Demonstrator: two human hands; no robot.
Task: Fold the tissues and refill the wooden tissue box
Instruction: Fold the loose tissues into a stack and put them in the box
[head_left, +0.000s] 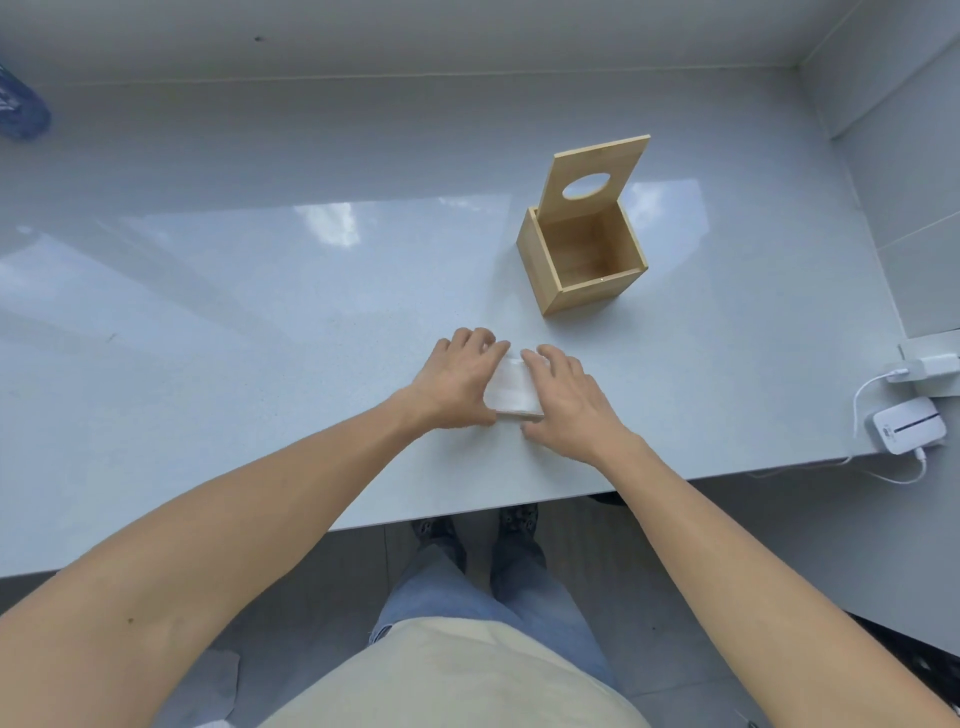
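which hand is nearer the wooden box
Right. The right hand sits just below the wooden box, on the right side of the tissue stack; the left hand is farther left.

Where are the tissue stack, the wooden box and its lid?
tissue stack (513, 387), head view, top sheet between the hands.
wooden box (537, 265), head view, left outer wall.
lid (621, 156), head view, panel above the round hole.

Tissue stack (514, 387) mostly hidden under both hands; blue object (21, 104) cut off at left edge; shoes (514, 519) half hidden by desk (260, 312).
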